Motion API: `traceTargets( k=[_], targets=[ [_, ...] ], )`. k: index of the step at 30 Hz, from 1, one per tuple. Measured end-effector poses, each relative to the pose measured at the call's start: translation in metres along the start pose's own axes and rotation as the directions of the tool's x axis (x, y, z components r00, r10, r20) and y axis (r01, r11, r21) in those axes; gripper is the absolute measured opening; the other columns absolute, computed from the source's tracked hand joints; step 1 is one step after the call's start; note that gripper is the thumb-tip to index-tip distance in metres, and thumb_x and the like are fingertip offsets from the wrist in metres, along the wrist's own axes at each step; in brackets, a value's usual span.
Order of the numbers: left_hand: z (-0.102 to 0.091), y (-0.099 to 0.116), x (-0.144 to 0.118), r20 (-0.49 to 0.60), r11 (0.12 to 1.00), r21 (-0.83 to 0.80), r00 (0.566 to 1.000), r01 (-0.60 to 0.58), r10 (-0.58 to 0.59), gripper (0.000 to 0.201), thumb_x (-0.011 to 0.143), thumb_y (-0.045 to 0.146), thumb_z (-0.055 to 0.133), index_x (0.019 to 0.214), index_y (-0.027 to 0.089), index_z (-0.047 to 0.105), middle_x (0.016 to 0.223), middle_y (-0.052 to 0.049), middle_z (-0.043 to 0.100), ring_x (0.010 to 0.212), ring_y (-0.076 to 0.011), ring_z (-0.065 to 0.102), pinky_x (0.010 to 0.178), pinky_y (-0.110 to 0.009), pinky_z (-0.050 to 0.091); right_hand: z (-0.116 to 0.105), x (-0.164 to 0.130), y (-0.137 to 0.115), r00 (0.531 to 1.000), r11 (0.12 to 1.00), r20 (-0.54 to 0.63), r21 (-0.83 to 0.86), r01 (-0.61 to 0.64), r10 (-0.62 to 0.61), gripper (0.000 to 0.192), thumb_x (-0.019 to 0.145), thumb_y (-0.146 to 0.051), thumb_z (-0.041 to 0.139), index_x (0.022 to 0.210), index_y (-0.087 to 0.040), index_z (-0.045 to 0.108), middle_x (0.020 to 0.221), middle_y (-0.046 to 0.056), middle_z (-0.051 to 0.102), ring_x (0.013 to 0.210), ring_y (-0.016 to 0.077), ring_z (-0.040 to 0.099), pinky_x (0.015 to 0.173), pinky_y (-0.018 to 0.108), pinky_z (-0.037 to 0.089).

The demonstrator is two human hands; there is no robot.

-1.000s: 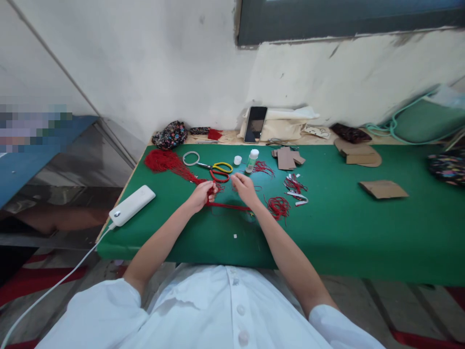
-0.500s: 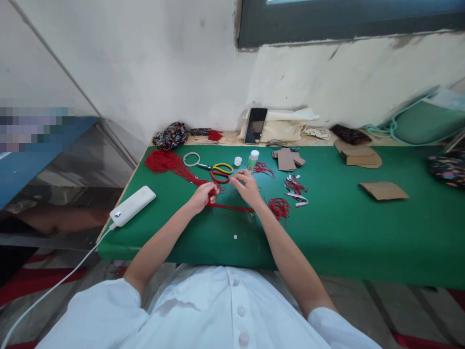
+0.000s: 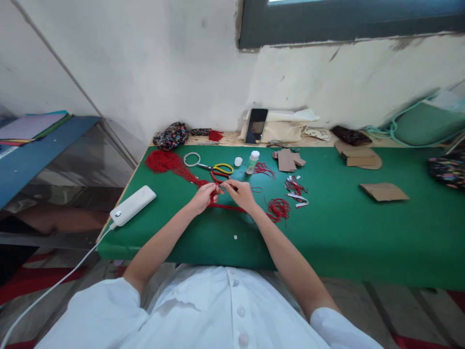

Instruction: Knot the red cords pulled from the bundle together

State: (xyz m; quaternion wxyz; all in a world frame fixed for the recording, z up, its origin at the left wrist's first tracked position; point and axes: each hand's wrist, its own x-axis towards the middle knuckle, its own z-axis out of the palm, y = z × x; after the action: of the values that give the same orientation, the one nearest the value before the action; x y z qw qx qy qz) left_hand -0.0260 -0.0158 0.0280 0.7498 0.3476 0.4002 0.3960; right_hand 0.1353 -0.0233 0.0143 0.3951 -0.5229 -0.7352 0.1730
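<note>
My left hand [image 3: 203, 196] pinches a bundle of red cord [image 3: 170, 164] that trails from a thick tassel at the far left of the green table [image 3: 345, 228]. My right hand [image 3: 240, 194] has its fingers closed close to the left hand's fingertips, pinching a thin strand of the same red cord [image 3: 227, 207], which runs under my wrist. Yellow and red scissors [image 3: 218, 170] lie just beyond both hands. A small loose coil of red cord [image 3: 279, 207] lies to the right of my right forearm.
A white power bank [image 3: 132, 205] with a cable sits at the table's left edge. Beyond the hands lie a white ring [image 3: 191, 158], a small bottle [image 3: 252, 161], a cap [image 3: 238, 161], cardboard pieces [image 3: 383, 190], cord scraps [image 3: 296, 189] and a phone [image 3: 256, 125].
My right hand has moved left toward my left hand, until their fingertips nearly meet. The left hand has stayed in place on the red cord.
</note>
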Motion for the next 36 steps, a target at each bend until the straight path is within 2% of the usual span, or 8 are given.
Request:
traceTargets(
  k=[8,12,17,21,26,29,33,36],
  targets=[
    [0.001,-0.002,0.002,-0.053,0.997,-0.081,0.999,-0.002,-0.002,0.022,0.085,0.019,0.057,0.066,0.014,0.047,0.061,0.001,0.05,0.045,-0.0052,0.043,0.046,-0.019,0.035,0.005,-0.008,-0.001,0.992,0.969,0.07,-0.214,0.122,-0.109,0.029,0.09,-0.035,0.049,0.1,-0.026,0.076,0.083,0.006,0.076,0.061,0.0149,0.063,0.058,0.025,0.035],
    [0.0,-0.002,0.003,-0.086,0.99,-0.14,0.996,-0.009,-0.003,0.021,0.084,0.017,0.056,0.066,0.014,0.046,0.057,0.002,0.047,0.045,-0.0046,0.042,0.046,-0.017,0.034,0.007,-0.009,0.0,0.984,0.951,0.097,-0.258,0.172,-0.152,0.029,0.09,-0.037,0.051,0.1,-0.027,0.076,0.083,0.006,0.077,0.063,0.0152,0.064,0.061,0.025,0.038],
    [-0.003,0.0,0.006,-0.097,0.98,-0.199,0.995,-0.012,-0.008,0.019,0.085,0.015,0.051,0.066,0.013,0.046,0.064,-0.002,0.057,0.043,-0.0015,0.037,0.045,-0.016,0.032,0.01,-0.01,-0.002,0.974,0.934,0.122,-0.28,0.22,-0.193,0.03,0.092,-0.036,0.048,0.089,-0.026,0.077,0.078,0.006,0.076,0.061,0.0144,0.063,0.063,0.026,0.038],
    [-0.005,0.003,0.006,-0.071,0.975,-0.22,0.997,-0.019,0.003,0.018,0.085,0.013,0.05,0.067,0.013,0.047,0.061,0.001,0.053,0.042,-0.0014,0.035,0.045,-0.016,0.031,0.011,-0.011,-0.003,0.971,0.934,0.122,-0.272,0.231,-0.205,0.031,0.091,-0.037,0.048,0.085,-0.024,0.076,0.076,0.007,0.075,0.059,0.0141,0.06,0.062,0.026,0.037],
    [-0.005,0.005,0.002,0.037,0.977,-0.213,0.999,-0.02,0.029,0.021,0.088,0.016,0.047,0.067,0.013,0.047,0.06,0.002,0.048,0.042,-0.0025,0.034,0.044,-0.017,0.031,0.005,-0.01,-0.007,0.972,0.953,0.097,-0.202,0.228,-0.212,0.028,0.09,-0.035,0.05,0.079,-0.021,0.072,0.074,0.007,0.071,0.065,0.0156,0.06,0.067,0.027,0.041],
    [-0.004,0.007,-0.002,0.142,0.979,-0.202,0.989,-0.005,0.035,0.021,0.088,0.018,0.05,0.067,0.014,0.046,0.06,0.003,0.045,0.043,-0.0031,0.033,0.044,-0.017,0.029,-0.001,-0.006,-0.008,0.982,0.971,0.039,-0.147,0.187,-0.183,0.027,0.092,-0.032,0.047,0.087,-0.019,0.07,0.084,0.008,0.07,0.075,0.0167,0.061,0.074,0.028,0.045],
    [-0.002,0.009,-0.007,0.248,0.982,-0.187,0.968,0.014,0.033,0.022,0.088,0.018,0.049,0.067,0.015,0.044,0.058,0.004,0.04,0.042,-0.004,0.032,0.043,-0.017,0.028,-0.004,-0.002,-0.007,0.999,0.987,0.026,0.157,0.025,-0.03,0.027,0.088,-0.031,0.052,0.104,-0.016,0.068,0.095,0.009,0.07,0.073,0.0152,0.06,0.071,0.028,0.047],
    [-0.002,0.009,-0.008,0.285,0.984,-0.177,0.958,0.021,0.031,0.023,0.089,0.018,0.047,0.067,0.014,0.044,0.057,0.004,0.038,0.041,-0.0039,0.031,0.043,-0.017,0.028,-0.002,-0.001,-0.007,0.997,0.952,0.077,0.303,-0.049,0.026,0.029,0.086,-0.034,0.053,0.104,-0.017,0.068,0.09,0.006,0.071,0.067,0.0138,0.059,0.064,0.027,0.046]
  ],
)
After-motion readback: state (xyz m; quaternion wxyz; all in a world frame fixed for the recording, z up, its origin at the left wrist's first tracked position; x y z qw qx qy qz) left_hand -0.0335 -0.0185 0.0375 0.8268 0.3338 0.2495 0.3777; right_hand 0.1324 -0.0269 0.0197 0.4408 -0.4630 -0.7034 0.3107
